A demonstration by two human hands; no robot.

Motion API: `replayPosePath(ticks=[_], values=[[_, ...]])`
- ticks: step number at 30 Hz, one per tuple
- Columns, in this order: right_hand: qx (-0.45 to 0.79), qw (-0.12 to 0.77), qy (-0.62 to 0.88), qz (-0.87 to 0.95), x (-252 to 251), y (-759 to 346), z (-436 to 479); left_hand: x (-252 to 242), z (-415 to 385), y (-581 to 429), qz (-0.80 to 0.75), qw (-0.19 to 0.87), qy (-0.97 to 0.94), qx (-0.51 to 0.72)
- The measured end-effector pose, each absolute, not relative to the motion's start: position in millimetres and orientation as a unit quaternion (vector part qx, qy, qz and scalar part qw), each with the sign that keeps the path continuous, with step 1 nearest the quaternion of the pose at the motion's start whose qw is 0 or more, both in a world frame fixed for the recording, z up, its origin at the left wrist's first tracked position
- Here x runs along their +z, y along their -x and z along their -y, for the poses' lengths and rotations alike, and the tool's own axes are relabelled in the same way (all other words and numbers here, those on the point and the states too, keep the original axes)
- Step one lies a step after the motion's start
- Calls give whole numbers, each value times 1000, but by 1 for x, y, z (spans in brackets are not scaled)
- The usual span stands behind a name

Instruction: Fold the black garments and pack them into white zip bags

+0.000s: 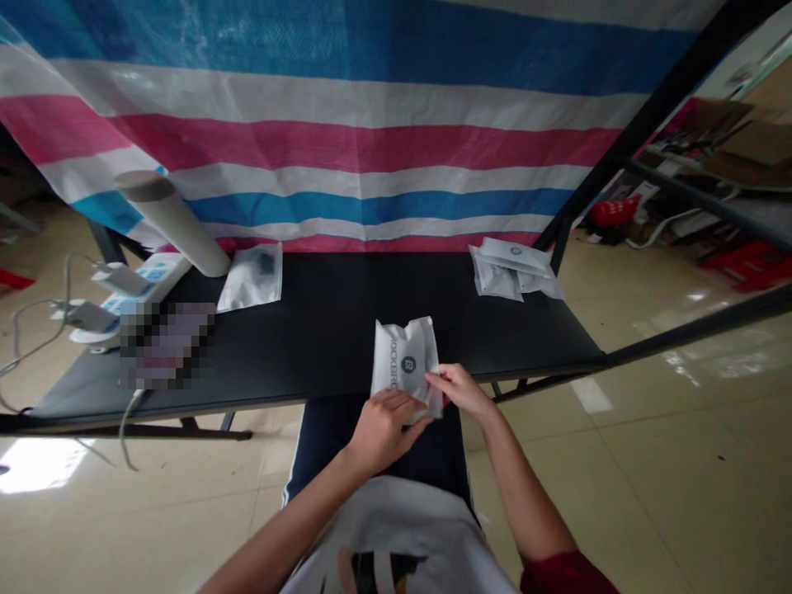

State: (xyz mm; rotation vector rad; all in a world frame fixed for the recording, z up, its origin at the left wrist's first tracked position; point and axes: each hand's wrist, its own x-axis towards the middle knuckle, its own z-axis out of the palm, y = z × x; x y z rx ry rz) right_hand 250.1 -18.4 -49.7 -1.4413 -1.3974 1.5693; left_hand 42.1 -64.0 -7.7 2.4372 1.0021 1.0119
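Well, at the far left a grey cable [37,330] loops down from the table [322,305] toward the tiled floor, near a white device with blue panels [148,285]. Just beside that device, a pixelated patch [167,345] hides whatever lies there. A cardboard tube [173,223] leans with its lower end on the table top and its upper end toward the striped tarpaulin [371,140], and a flat white pouch with something dark inside [251,276] lies just to its right.

At the table's near edge, the person's left hand [384,431] has a closed grip on the lower left of a creased white printed pouch [402,363]. The right hand [454,392] pinches the pouch's lower right corner between thumb and fingers. The pouch stands tilted between them, its lower end reaching about the table's edge, above the person's lap.

Further right, a small stack of similar white pouches [511,268] lies near the far edge of the table.

The main risk is at that near edge: if either grip slackens, the pouch could slip onto the lap or floor. Uneven pulling might crease or tear its thin material. A knock to the table could also send the leaning tube across the pouch beside it.
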Motion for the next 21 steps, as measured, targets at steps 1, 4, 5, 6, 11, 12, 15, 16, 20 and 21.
replayPosePath(ticks=[1, 4, 5, 6, 11, 12, 15, 16, 20, 21], values=[[545, 341, 568, 515, -54, -262, 25, -7, 65, -41, -345, 164, -853, 356], [414, 480, 662, 400, -65, -311, 35, -8, 62, -28, -341, 170, -853, 356], [373, 526, 682, 344, -68, -331, 35, -8, 58, -20, -349, 169, -851, 355], [336, 565, 695, 291, -71, -350, 34, -9, 52, -10, -362, 166, -846, 354], [231, 683, 686, 99, -73, -431, 19, 16, 6, 57, -464, 92, -810, 347], [224, 696, 677, 85, -72, -440, 15, 27, -5, 71, -491, 64, -798, 343], [266, 711, 646, 85, -71, -449, 9, 63, -38, 107, -572, -17, -756, 318], [296, 704, 638, 100, -70, -445, 9, 72, -52, 118, -596, -31, -741, 306], [413, 624, 639, 179, -67, -414, 22, 71, -120, 163, -650, -48, -708, 273], [438, 598, 643, 193, -67, -404, 28, 63, -138, 176, -673, -42, -691, 261]])
